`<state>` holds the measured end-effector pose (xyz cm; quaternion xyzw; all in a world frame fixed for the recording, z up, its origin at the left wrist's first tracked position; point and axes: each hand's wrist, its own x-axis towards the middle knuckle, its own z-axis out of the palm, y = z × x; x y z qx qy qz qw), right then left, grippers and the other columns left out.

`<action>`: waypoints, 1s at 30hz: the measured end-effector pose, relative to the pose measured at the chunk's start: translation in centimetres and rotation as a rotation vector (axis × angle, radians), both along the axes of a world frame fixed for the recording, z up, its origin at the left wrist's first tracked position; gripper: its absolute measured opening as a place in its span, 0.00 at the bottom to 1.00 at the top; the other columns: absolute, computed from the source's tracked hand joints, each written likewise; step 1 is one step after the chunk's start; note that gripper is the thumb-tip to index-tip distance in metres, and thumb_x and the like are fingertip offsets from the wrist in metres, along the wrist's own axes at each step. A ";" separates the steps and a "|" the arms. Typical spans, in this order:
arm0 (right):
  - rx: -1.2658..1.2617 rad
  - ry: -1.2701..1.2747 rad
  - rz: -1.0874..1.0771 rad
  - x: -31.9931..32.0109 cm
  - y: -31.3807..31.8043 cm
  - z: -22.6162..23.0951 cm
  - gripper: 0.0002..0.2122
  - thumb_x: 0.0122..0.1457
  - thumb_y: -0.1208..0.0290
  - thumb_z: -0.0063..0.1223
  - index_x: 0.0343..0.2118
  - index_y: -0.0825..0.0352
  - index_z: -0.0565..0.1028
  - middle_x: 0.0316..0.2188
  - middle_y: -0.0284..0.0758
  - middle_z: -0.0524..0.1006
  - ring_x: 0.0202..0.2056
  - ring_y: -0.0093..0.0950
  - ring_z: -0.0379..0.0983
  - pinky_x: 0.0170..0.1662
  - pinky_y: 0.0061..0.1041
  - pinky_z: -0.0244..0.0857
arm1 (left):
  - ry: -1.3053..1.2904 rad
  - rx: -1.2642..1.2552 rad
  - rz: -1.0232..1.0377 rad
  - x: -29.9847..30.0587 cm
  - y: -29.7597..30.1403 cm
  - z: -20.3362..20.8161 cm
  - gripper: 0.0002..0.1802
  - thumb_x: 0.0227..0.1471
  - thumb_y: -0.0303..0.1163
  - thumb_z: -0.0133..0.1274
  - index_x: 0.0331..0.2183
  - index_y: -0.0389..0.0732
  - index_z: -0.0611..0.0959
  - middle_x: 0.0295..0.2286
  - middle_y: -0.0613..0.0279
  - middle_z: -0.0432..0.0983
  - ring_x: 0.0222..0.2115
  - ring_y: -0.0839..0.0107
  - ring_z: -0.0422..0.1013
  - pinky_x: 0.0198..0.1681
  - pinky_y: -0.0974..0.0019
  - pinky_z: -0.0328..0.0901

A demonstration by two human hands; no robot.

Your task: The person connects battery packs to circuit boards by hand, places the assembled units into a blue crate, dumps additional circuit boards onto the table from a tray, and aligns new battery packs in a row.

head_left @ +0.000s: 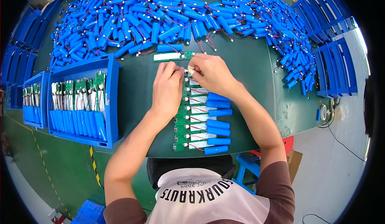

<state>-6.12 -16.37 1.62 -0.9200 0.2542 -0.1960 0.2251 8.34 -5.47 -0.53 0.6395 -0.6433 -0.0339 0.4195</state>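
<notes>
My left hand (pixel 167 88) is closed, its fingertips pinched at the end of a green circuit board at the top of a column. Close beside it, my right hand (pixel 214 73) is also closed, with pale covers on its fingertips; what it pinches is hidden. Below lies a column of several green circuit boards (pixel 181 119) with white pads. Red wires join them to blue cylindrical batteries (pixel 218 112) at their right ends. Just beyond my fingers lies another circuit board (pixel 167 56), set crosswise, with a blue battery (pixel 169 48) behind it.
A large heap of blue wired batteries (pixel 160 19) covers the far table (pixel 252 67) and runs down its right side. At left, blue bins (pixel 113 103) hold upright boards with batteries. Empty blue racks (pixel 337 69) stand right, near a tape roll (pixel 323 112).
</notes>
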 end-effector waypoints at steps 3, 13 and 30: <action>-0.052 -0.024 0.014 0.2 0.3 -0.2 0.03 0.51 0.79 0.56 0.30 0.69 0.75 0.27 0.38 0.75 0.28 0.42 0.75 0.31 0.40 0.67 | 0.000 -0.010 -0.014 0.2 0.0 -0.2 0.09 0.46 0.17 0.59 0.34 0.30 0.83 0.32 0.57 0.72 0.38 0.58 0.70 0.40 0.56 0.69; 0.006 0.098 -0.009 1.3 0.3 0.4 0.03 0.51 0.77 0.54 0.25 0.71 0.74 0.28 0.43 0.77 0.32 0.45 0.77 0.36 0.42 0.71 | 0.045 -0.057 -0.055 0.5 -0.3 -0.7 0.08 0.45 0.16 0.59 0.33 0.29 0.83 0.30 0.55 0.72 0.37 0.56 0.71 0.39 0.56 0.69; -0.364 0.098 -0.381 -1.5 -6.4 -1.4 0.11 0.60 0.66 0.51 0.33 0.71 0.76 0.32 0.48 0.78 0.36 0.48 0.76 0.42 0.45 0.71 | 0.062 -0.088 -0.026 0.1 -0.2 -0.8 0.07 0.49 0.18 0.60 0.35 0.33 0.84 0.33 0.56 0.75 0.37 0.56 0.71 0.39 0.57 0.68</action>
